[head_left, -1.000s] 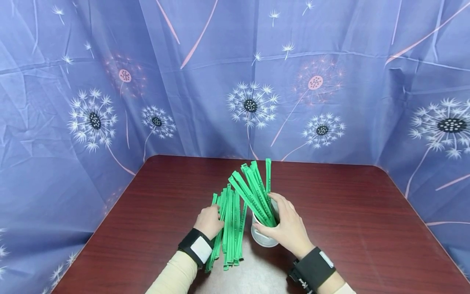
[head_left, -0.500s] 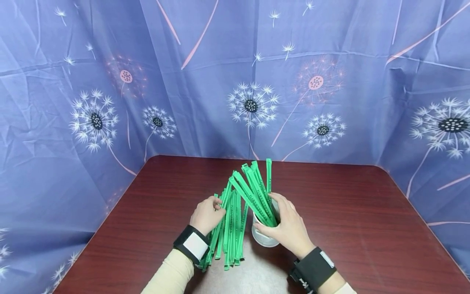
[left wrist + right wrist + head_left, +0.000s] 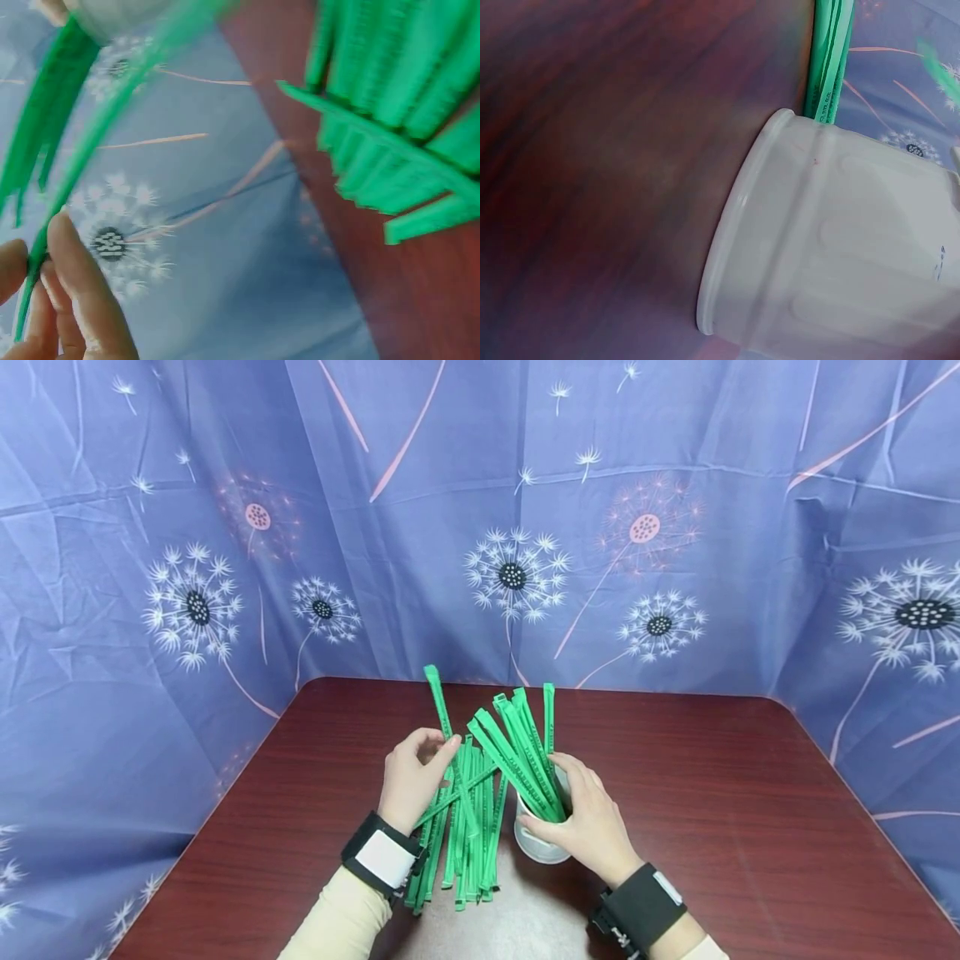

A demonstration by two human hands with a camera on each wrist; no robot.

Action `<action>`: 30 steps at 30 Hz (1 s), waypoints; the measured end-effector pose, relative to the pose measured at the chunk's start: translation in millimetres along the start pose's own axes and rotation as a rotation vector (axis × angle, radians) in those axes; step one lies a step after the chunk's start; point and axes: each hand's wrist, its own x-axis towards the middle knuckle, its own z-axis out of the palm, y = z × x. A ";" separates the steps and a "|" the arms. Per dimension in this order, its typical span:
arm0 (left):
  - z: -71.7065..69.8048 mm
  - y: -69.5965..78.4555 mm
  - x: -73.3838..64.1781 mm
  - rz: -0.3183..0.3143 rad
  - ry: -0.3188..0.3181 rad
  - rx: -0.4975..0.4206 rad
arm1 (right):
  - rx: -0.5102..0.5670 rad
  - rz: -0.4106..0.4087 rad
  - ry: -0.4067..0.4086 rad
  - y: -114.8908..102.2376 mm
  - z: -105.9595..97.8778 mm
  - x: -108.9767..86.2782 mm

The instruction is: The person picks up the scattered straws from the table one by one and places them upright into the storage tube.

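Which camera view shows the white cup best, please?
The right wrist view: the cup fills much of it, its side large. The head view shows it small, partly hidden by the right hand; the left wrist view catches only part at the top edge.

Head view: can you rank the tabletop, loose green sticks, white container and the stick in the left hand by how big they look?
1. Tabletop
2. Loose green sticks, together
Unranked: white container and held stick; the stick looks longer but thinner, and the right hand partly hides the container.
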 end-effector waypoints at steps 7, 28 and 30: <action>-2.9 20.9 -3.7 0.054 0.053 -0.174 | 0.004 0.011 -0.010 -1.4 -1.2 0.2; 13.7 18.7 -5.1 0.080 0.099 -0.239 | 0.005 0.000 -0.005 -1.5 -1.7 -0.2; 14.1 18.8 -4.7 0.085 0.105 -0.245 | 0.005 -0.002 -0.004 -1.5 -1.9 0.0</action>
